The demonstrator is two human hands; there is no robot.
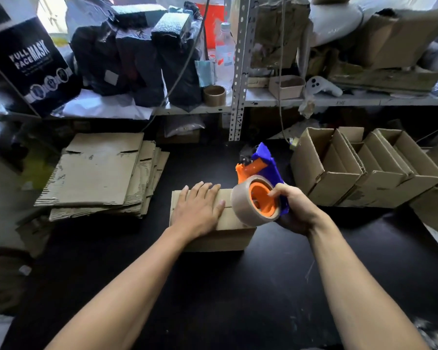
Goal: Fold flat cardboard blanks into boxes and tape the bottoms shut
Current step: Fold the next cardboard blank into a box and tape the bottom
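Note:
A small folded cardboard box [228,236] stands on the black table [225,286] with its closed flaps facing up. My left hand [199,209] lies flat on those flaps, fingers straight, pressing them down. My right hand [295,210] grips the handle of a blue and orange tape dispenser [259,178] with a brown tape roll [253,200]. The roll sits at the box's right end, just above the flap seam. A stack of flat cardboard blanks [99,173] lies at the left of the table.
Several assembled open boxes [364,170] stand in a row at the right. Behind the table a metal shelf [238,72] carries dark bags, a water bottle, an empty tape core [214,95], a black "Full Face Mask" box [28,61] and more cardboard.

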